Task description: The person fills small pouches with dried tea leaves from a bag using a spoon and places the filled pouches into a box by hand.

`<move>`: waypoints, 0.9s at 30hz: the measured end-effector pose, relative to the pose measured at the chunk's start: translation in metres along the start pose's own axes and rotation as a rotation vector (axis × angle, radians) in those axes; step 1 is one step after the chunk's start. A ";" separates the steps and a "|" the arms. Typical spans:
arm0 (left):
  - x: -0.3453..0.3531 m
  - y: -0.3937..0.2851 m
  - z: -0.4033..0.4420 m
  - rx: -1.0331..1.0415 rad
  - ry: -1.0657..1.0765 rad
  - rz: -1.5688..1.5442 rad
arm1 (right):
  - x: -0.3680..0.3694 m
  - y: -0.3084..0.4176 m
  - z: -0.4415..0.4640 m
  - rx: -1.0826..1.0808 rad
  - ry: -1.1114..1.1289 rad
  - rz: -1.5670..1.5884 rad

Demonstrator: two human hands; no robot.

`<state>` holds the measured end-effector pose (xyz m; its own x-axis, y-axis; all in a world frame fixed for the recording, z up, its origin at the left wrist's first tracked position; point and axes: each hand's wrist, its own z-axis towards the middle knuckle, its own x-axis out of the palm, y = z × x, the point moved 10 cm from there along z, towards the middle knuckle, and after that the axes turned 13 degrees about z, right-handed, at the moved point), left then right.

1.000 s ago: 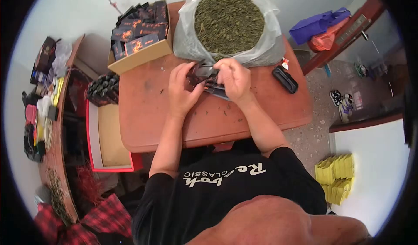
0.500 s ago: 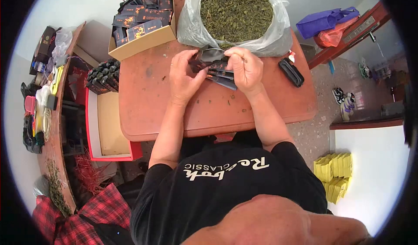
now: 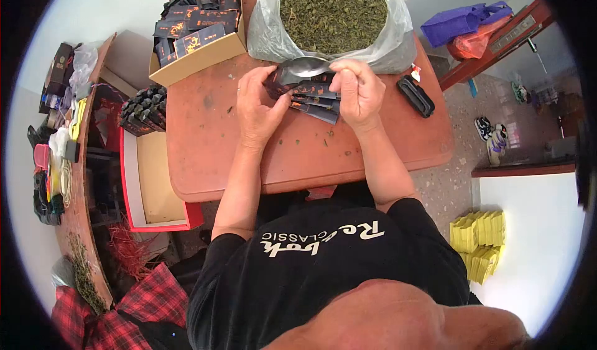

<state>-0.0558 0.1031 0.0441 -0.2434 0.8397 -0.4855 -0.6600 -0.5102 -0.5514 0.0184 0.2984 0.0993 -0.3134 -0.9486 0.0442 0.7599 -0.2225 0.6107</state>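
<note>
My left hand (image 3: 256,109) is closed around a small dark pouch (image 3: 277,87), holding it up between thumb and fingers. In my right hand (image 3: 360,92), a metal spoon (image 3: 306,66) is pinched by its handle. Its bowl points left and lies over or against the top of the pouch. I cannot tell what, if anything, is in the bowl. Below the hands, several flat black packets (image 3: 322,112) with orange print lie fanned on the table. Just beyond the spoon stands a clear plastic bag (image 3: 264,36) full of dried green tea leaves (image 3: 333,14).
A cardboard box (image 3: 199,64) of black packets sits at the table's back left. At the right edge lies a black case (image 3: 415,98). An open red box (image 3: 127,182) stands left of the brown table (image 3: 211,145). Yellow packs (image 3: 477,244) are stacked at the right.
The spoon has tilted so its bowl shows broadly above the pouch. My right hand has shifted slightly right and down, uncovering more of the packets. The view has moved a little.
</note>
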 end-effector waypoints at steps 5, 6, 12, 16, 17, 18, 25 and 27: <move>-0.002 0.000 -0.001 -0.018 -0.034 0.017 | 0.011 0.007 0.000 -0.107 0.096 -0.095; -0.003 -0.001 0.000 -0.018 -0.054 0.040 | 0.014 0.007 0.001 -0.115 0.117 -0.113; -0.001 -0.010 -0.001 0.051 -0.040 0.061 | 0.025 0.005 0.000 -0.155 0.127 -0.228; -0.002 -0.010 -0.001 0.048 -0.043 0.062 | 0.021 -0.006 0.000 -0.025 0.069 -0.176; -0.002 -0.010 -0.001 0.042 -0.042 0.058 | 0.019 -0.009 -0.001 0.016 0.051 -0.153; -0.002 -0.010 -0.001 0.038 -0.041 0.053 | 0.017 -0.011 -0.001 0.057 0.039 -0.135; 0.005 -0.003 -0.002 -0.002 0.030 -0.020 | 0.008 -0.030 -0.002 0.248 -0.041 0.097; 0.008 -0.003 -0.004 -0.012 0.066 -0.037 | 0.007 -0.040 -0.004 0.310 -0.050 0.178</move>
<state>-0.0532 0.1112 0.0394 -0.1720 0.8440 -0.5080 -0.6592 -0.4818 -0.5774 -0.0120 0.2996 0.0722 -0.2251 -0.9525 0.2049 0.5983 0.0309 0.8007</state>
